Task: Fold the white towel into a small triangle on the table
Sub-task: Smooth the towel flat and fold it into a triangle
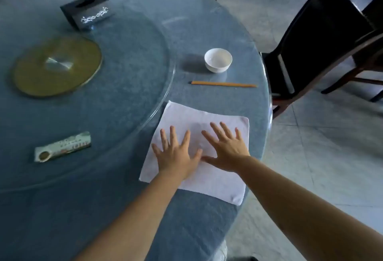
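Observation:
The white towel (186, 115) lies spread flat as a rough square near the right edge of the round blue table (207, 99). Its near right corner reaches the table's rim. My left hand (176, 152) rests palm down on the towel's left half with the fingers spread. Beside it, my right hand (227, 148) presses flat on the right half, also with fingers apart. The two thumbs nearly touch in the middle of the towel. Neither hand holds anything.
A white bowl (218, 60) and a pair of orange chopsticks (223, 84) lie beyond the towel. A glass turntable (145, 57) with a brass disc (57, 66), a black tissue box (88, 10) and a small packet (62, 146) sit to the left. Dark chairs (317, 38) stand right of the table.

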